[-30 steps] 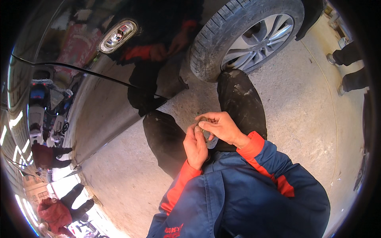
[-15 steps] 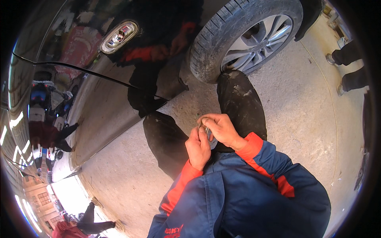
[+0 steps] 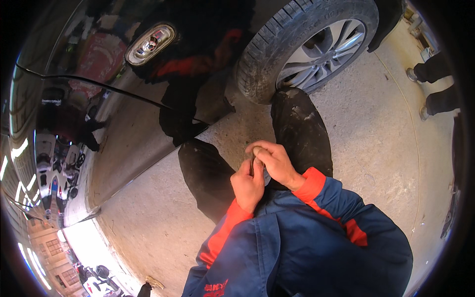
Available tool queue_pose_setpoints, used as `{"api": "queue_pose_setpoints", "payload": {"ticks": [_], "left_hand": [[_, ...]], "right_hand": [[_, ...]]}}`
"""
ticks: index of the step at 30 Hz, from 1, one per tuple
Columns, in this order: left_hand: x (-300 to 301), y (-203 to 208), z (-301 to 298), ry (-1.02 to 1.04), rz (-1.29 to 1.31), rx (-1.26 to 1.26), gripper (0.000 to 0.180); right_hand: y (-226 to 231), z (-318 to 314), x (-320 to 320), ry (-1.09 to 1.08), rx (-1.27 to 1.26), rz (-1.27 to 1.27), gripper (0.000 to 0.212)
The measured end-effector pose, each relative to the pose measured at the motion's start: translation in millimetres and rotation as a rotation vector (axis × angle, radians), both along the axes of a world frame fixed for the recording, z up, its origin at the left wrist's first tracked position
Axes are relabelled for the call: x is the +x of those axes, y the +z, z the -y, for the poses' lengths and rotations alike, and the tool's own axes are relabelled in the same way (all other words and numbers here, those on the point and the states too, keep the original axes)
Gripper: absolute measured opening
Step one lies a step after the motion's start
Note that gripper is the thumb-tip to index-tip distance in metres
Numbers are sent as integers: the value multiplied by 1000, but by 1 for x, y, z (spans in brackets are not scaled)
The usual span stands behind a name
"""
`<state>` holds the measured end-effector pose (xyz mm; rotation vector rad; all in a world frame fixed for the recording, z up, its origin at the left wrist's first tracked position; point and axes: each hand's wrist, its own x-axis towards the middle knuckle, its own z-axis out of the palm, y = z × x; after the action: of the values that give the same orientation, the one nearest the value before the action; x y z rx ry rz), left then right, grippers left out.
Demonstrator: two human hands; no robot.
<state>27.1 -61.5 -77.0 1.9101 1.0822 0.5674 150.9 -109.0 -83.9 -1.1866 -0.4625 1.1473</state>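
Observation:
My left hand and my right hand meet in front of my lap. Both are closed, thumbs and fingers pinched together at the fingertips. Whatever sits in the pinch is small and mostly covered by the fingers, so its kind cannot be made out. Just below the fingers, a pale, shiny bit shows between the hands; the rest of it is hidden. My dark trouser legs are bent on either side, one knee close to the car wheel.
A glossy black car body with an oval side lamp fills the left, its surface mirroring the surroundings. Concrete floor lies around me. Another person's legs stand at the far right. A motorcycle shows at the lower left.
My hands stay together with only small finger movements; the left fingertips have risen slightly. At the lower left, a person has moved almost out of view, uncovering the motorcycle.

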Motion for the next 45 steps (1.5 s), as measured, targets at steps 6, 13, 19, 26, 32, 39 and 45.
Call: {"api": "queue_pose_setpoints", "payload": {"ticks": [6,13,19,26,32,39,45], "left_hand": [[-11,-8,-14,-131,152,-233,25],[3,-6,3,12,47,28,25],[2,-10,3,26,12,168,23],[1,-5,-4,-20,45,122,20],[-1,-6,-6,-7,135,-86,24],[5,-20,6,122,222,-134,26],[3,-11,4,115,179,-67,22]], "right_hand": [[3,-3,3,103,26,270,24],[-3,-7,-16,-92,-7,182,27],[-1,-7,-27,-123,-16,-296,26],[-4,-3,-9,21,-24,-184,27],[-8,-7,-8,-25,4,263,20],[-11,-13,-22,-146,-39,419,25],[-6,-15,-23,-135,-11,280,22]]}}
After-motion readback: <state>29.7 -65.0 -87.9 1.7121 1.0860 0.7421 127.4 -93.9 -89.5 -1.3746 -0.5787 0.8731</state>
